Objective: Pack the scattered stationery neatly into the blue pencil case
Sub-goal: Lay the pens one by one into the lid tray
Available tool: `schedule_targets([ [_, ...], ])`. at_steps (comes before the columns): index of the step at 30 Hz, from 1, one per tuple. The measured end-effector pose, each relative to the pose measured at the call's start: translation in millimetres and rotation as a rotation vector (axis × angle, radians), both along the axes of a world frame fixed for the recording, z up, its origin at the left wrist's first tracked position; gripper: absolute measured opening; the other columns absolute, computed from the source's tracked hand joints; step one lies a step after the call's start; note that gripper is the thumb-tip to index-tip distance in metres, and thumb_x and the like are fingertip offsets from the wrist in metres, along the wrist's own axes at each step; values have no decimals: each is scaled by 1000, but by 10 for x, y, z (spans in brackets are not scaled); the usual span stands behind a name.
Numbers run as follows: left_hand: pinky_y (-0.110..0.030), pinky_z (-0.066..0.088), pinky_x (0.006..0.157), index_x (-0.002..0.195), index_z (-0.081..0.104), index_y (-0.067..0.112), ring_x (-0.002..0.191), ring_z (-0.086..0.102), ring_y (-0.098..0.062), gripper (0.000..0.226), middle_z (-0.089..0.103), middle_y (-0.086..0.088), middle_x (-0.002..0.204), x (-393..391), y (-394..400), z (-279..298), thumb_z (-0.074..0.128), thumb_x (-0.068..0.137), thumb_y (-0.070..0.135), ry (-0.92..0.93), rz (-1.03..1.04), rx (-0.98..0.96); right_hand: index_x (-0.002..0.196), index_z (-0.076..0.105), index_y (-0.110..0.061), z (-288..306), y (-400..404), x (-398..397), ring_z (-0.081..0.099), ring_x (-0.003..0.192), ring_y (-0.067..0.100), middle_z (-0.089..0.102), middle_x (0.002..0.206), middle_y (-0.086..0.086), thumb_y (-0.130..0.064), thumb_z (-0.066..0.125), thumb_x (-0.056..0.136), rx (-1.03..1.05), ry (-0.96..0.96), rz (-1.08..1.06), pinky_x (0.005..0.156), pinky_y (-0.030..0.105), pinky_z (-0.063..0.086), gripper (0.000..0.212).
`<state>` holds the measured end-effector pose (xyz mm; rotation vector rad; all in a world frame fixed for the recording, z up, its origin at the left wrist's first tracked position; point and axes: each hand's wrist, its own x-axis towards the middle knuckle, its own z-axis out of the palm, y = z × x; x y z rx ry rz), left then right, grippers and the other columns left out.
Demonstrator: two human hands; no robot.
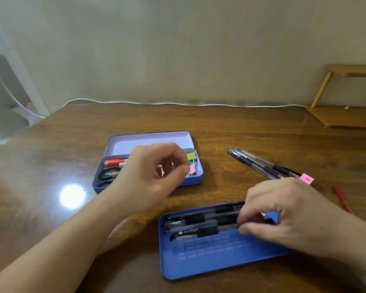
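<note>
While lining up pens (201,224) side by side in the near blue tray (216,261), pressing down on their right ends with the right hand (283,216), fingers (254,220) curled over the barrels and thumb below, seemingly nudging them flush rather than gripping any one; whether a pen is actually pinched, impossible to tell. Lying with long axes running left to right along the tray's length, slightly tilted up toward the right, probably to leave the printed lower half free for more. Hovering over the open pencil case (190,182) beyond, left hand (154,176) loosely curled, thumb and forefinger nearly meeting, nothing clearly held. Already holding scissors (106,176), an orange tube (115,162) and binder clips (191,163) inside the case, lid hinged back. Waiting on the table (220,127) to the right, loose pens (260,164) pointing diagonally from far-left to near-right, beside a pink eraser (307,179) and a red pencil (342,199).
</note>
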<state>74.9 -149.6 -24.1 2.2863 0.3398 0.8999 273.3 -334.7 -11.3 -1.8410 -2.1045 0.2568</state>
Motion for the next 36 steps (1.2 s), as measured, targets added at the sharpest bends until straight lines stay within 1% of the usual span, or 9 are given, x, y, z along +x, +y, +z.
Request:
schedule_targets([
  [2,-15,42,55,77,65,27,61,55,-6,6,60,15,69,-26,-50,22,67,82,24,160,-125,182,85,75,-39,-31,8,-34,60,74,-3,64,74,-23,-55,59,81,4,-40,5,59,28,51,23],
  [4,-27,47,57,78,66,25,64,56,-8,6,59,12,70,-46,-74,32,71,80,23,301,-211,307,82,75,-39,-50,13,-58,57,68,-4,62,69,-23,-54,61,80,19,-72,7,53,23,48,21],
  [6,-33,46,57,77,65,26,65,54,-8,11,56,9,70,-63,-88,42,75,76,28,382,-255,347,77,74,-37,-57,15,-82,55,64,-4,61,65,-21,-55,60,80,37,-107,-11,50,19,43,23],
  [10,-24,41,57,78,61,27,65,50,-4,22,56,10,70,-77,-130,47,76,70,40,505,-285,381,73,72,-37,-75,21,-103,50,60,-1,59,62,-21,-55,60,80,74,-157,-1,48,16,32,23],
  [14,-14,33,54,76,61,27,62,47,1,19,54,12,69,-50,-176,30,76,69,36,540,-296,378,77,73,-39,-77,30,-118,48,59,1,60,66,-20,-52,58,85,123,-259,50,44,19,33,21],
  [26,-18,37,54,76,59,27,64,50,-2,22,58,10,72,-56,-170,34,75,70,41,553,-284,377,83,71,-38,-125,79,-99,50,64,-8,61,69,-23,-53,62,82,118,-139,5,53,14,36,17],
  [30,-19,37,53,76,58,26,63,49,-2,23,56,10,71,-53,-169,32,75,71,40,543,-287,374,80,73,-36,-19,37,95,60,65,2,65,69,-20,-55,66,79,284,103,-255,56,20,45,21],
  [32,-18,37,54,76,58,26,64,50,-2,24,56,10,71,-56,-171,37,76,71,41,540,-292,367,70,69,-38,12,1,266,58,61,6,64,63,-16,-47,72,75,318,38,-493,50,28,44,11],
  [36,-19,39,56,75,58,26,64,50,-1,23,56,13,71,-57,-184,41,76,72,41,529,-303,344,62,63,-40,-16,-5,421,52,61,1,58,58,-17,-45,76,75,86,-156,-764,46,21,34,19],
])
